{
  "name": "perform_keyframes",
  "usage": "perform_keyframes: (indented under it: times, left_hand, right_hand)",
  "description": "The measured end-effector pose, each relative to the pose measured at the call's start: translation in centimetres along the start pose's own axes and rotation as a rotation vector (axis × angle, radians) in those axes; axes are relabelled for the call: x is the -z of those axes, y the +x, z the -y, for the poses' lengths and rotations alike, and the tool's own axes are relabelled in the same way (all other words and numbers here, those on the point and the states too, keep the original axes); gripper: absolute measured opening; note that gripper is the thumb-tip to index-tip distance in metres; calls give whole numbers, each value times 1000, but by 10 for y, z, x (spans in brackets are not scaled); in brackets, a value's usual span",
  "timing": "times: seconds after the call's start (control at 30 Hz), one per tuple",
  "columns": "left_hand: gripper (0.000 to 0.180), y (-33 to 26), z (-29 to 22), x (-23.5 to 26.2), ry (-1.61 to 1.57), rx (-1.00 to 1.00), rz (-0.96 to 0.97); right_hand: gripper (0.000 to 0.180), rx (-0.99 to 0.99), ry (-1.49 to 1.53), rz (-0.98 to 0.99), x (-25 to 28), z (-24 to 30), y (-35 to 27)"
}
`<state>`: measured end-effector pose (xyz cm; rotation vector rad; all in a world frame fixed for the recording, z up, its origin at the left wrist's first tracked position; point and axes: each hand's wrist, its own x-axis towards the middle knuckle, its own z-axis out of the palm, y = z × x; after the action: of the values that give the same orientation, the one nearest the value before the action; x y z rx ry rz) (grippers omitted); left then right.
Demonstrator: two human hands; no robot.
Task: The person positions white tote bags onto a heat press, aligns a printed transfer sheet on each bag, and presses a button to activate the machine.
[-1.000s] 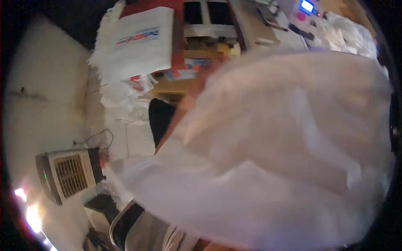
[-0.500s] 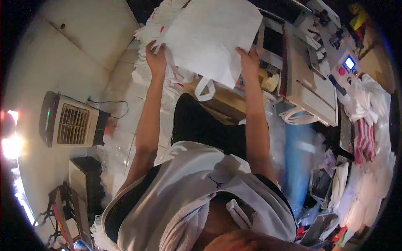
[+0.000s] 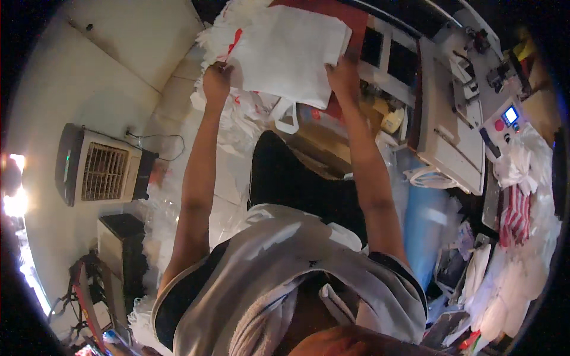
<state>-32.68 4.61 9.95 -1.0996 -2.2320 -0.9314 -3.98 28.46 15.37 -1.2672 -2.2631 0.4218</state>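
A white fabric bag [image 3: 285, 56] lies spread flat in front of me, with its white loop handle [image 3: 288, 126] hanging over the near side. At its left near corner my left hand [image 3: 217, 83] is closed on the bag's edge. My right hand [image 3: 344, 80] grips the opposite side with the fingers partly hidden. Beneath and beyond the bag shows a red surface [image 3: 356, 26]. To the left, a thick pile of white bags [image 3: 217, 38] sits against it, with a red strip [image 3: 236, 40] sticking out.
Right of me stands a pale machine [image 3: 451, 136] with a small lit screen [image 3: 510, 114]. White and striped bags [image 3: 515, 207] hang farther right. A blue cylinder [image 3: 424, 237] is below the machine. At left are an air cooler [image 3: 104, 169] and a black-topped box [image 3: 122, 228].
Both hands have brought the bag down and slightly left; it now lies flatter. More of the red surface shows beyond and beside it. The view has shifted a little.
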Motion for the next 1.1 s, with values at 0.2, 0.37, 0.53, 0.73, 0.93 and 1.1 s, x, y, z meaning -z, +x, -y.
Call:
perform_keyframes:
  times: [0.2, 0.37, 0.53, 0.73, 0.93, 1.1]
  left_hand:
    - [23, 10, 15, -4, 41, -204, -48]
    - [24, 7, -6, -5, -84, 192, 53]
    - [28, 11, 5, 10, -92, 101, 114]
    - [29, 4, -42, 47, -83, 147, -78]
    - [25, -35, -156, 74, -303, 170, -70]
    - [16, -89, -196, 84, -308, 23, -74]
  right_hand:
    - [41, -37, 227, -165, 18, -22, -12]
    - [34, -83, 174, -446, -33, -251, -58]
    - [50, -407, -223, 46, -127, -301, -126]
    - [58, -556, -105, 114, -133, -288, -134]
    - [32, -463, 103, 13, -109, -394, -154]
    - [21, -505, -131, -120, -72, -313, -165]
